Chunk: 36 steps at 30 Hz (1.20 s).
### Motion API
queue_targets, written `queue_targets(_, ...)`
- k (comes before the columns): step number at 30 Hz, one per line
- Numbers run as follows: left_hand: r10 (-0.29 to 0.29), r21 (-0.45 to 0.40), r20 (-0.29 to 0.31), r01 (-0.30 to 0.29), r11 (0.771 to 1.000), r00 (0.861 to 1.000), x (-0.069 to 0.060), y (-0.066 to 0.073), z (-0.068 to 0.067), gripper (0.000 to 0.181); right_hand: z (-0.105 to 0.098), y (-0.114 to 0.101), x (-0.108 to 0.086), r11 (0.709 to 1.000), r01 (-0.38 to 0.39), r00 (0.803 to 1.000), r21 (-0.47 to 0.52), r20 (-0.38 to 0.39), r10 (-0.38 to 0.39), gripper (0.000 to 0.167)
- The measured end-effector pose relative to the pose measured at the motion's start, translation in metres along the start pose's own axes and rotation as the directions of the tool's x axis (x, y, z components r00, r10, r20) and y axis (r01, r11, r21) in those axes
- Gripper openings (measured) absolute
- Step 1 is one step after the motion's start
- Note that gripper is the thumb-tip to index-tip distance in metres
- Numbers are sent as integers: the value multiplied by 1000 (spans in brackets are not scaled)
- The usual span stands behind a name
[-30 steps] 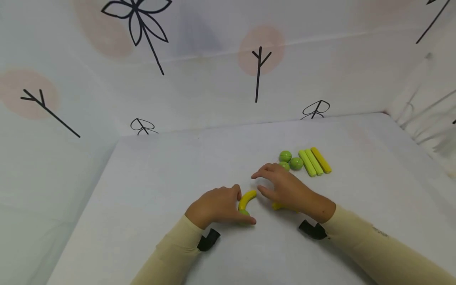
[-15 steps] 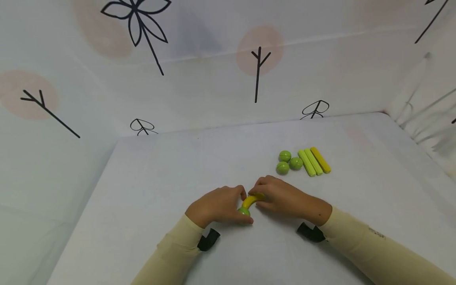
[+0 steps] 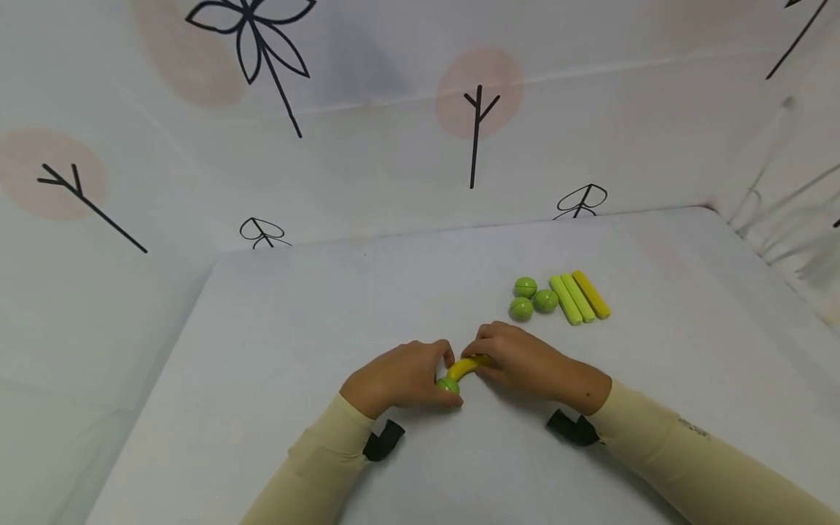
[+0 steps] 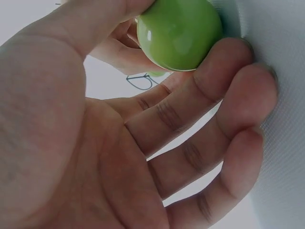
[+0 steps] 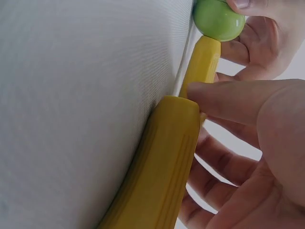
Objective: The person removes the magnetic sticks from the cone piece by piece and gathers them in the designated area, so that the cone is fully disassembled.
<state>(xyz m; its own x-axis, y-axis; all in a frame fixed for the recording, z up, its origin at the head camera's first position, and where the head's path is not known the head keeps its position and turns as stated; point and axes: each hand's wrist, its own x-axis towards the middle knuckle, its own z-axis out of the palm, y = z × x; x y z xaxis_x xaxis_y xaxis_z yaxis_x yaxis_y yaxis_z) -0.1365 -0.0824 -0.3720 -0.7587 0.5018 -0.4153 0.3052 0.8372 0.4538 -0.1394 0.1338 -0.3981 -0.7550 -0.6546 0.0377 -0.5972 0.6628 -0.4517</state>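
My left hand (image 3: 400,375) holds a glossy green ball (image 3: 448,386) low over the white table, thumb on one side and curled fingers on the other. The same ball (image 4: 181,33) fills the top of the left wrist view. In my right hand (image 3: 528,364) a curved yellow rod (image 3: 464,367) is pinched between thumb and fingers; its far end is hidden by them. The rod's near end (image 5: 202,59) meets the green ball (image 5: 219,20) in the right wrist view. A second yellow piece (image 5: 157,164), ridged, lies close below the right hand, hidden in the head view.
Beyond my right hand are three green balls (image 3: 521,309) in a cluster. Beside them lie two lime-green sticks (image 3: 571,299) and a straight yellow stick (image 3: 591,294). White patterned cloth (image 3: 367,168) rises behind the white-covered table (image 3: 315,313).
My right hand has come left and down and taken hold of the curved yellow rod. That rod has shifted slightly right and turned flatter. The left hand has barely moved with the ball.
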Motion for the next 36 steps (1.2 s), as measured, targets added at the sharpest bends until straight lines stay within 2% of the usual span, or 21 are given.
queue_targets(5, 10, -5, 4, -10, 1000, 1000, 0, -1, -1, 40, 0, 1, 0, 999, 32, 999, 7, -30, -32, 22)
queue_targets(12, 22, -34, 20, -21, 999, 1000, 0, -4, -1, 24, -5, 1, -1, 998, 57, 995, -20, -75, -59, 23)
queue_targets(15, 24, -36, 25, -23, 999, 999, 0, -4, 0, 22, -12, 2, -1, 1000, 22, 997, -11, -75, -23, 24)
queue_targets(18, 33, -33, 26, -32, 999, 999, 1, -5, 1, 21, -22, 3, -5, 998, -66, 995, 2, -80, 66, 25)
queue_targets(22, 31, -17, 21, -31, 999, 999, 4, -6, 1, 21, -32, 12, -13, 986, -167, 979, 17, -114, 168, 26)
queue_targets(26, 15, -9, 22, -15, 1000, 1000, 6, -6, 1, 22, -34, 24, -24, 973, -226, 965, 54, -122, 231, 27)
queue_targets(30, 22, -19, 20, -21, 1000, 1000, 8, -7, 1, 22, -31, 35, -33, 964, -250, 959, 96, -113, 260, 26)
queue_targets(36, 23, -58, 28, -21, 998, 999, 8, -9, 2, 22, -27, 44, -40, 962, -235, 966, 140, -75, 247, 24)
